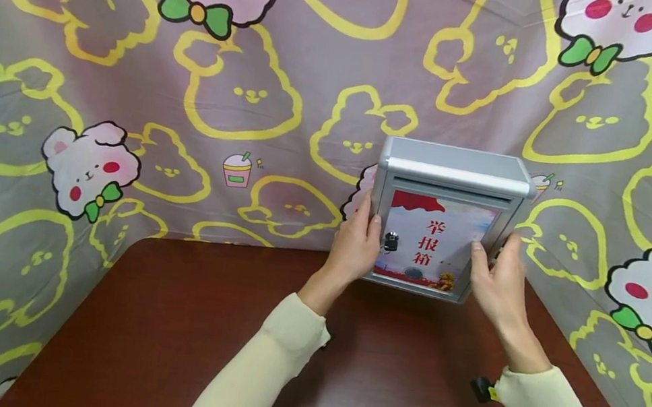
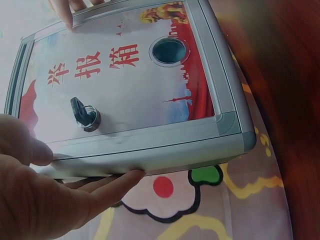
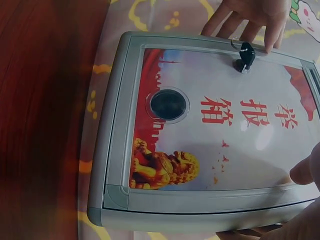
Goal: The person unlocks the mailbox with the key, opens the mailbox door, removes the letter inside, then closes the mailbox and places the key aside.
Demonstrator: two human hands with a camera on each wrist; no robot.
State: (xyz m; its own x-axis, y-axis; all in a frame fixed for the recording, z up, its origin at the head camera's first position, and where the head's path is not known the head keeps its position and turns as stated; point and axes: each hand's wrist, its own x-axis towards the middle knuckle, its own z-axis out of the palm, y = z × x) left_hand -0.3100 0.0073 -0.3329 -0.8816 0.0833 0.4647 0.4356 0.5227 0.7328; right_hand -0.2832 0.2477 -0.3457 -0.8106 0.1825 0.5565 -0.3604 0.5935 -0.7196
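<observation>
Both hands hold a silver-grey metal report box (image 1: 453, 159) up off the table, tilted a little, its printed front facing me. My left hand (image 1: 353, 244) grips the left side, thumb at the front edge and fingers reaching behind. On the opposite side, my right hand (image 1: 500, 279) has its thumb on the front frame, with fingers curled round the side. A key with a black head (image 2: 80, 112) sticks out of the lock near the left edge. Low on the front panel is a round window (image 3: 168, 105), and a slot (image 1: 452, 190) runs below the top.
A dark reddish-brown table (image 1: 177, 321) spreads beneath the box. Behind and beside it hangs a grey cloth (image 1: 288, 111) with yellow outlines and cartoon animals. Small black devices (image 1: 483, 390) sit at the sleeve cuffs.
</observation>
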